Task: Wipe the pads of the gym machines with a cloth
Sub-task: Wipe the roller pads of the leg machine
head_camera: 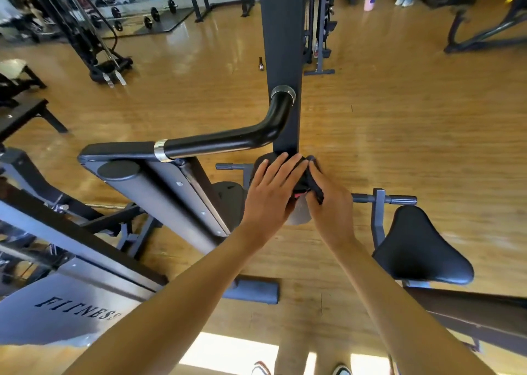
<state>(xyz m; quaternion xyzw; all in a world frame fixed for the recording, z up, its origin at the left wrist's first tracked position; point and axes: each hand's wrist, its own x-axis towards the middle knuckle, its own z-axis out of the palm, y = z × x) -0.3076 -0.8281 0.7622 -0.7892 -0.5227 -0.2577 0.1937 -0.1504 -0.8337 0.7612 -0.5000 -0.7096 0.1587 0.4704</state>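
Where the fingers meet: both sets of fingers (281,165) close in on a dark cloth (306,185) bunched between them.
Left hand: the left hand (269,195) lies fairly flat, fingers nearly straight, pressing the cloth down onto a small dark pad (261,162) at the foot of the upright post (283,61).
Right hand: the right hand (330,203) curls over the other side of the cloth, gripping a fold of it; a pink scrap shows in the gap.
Cloth: on top of that pad, crumpled, not spread.
Step in hand: likely gathering or refolding the cloth on this pad, or rubbing it with both hands; which one cannot be told.
Next move calls for: a flatter cloth face and firm strokes over the whole pad, then on to the saddle-shaped seat (422,246) at right and the long backrest pad (159,200) at left.
Containers: none visible near the hands; a pink cup-like object (370,2) stands far off on the wooden floor (399,132), contents not discernible.
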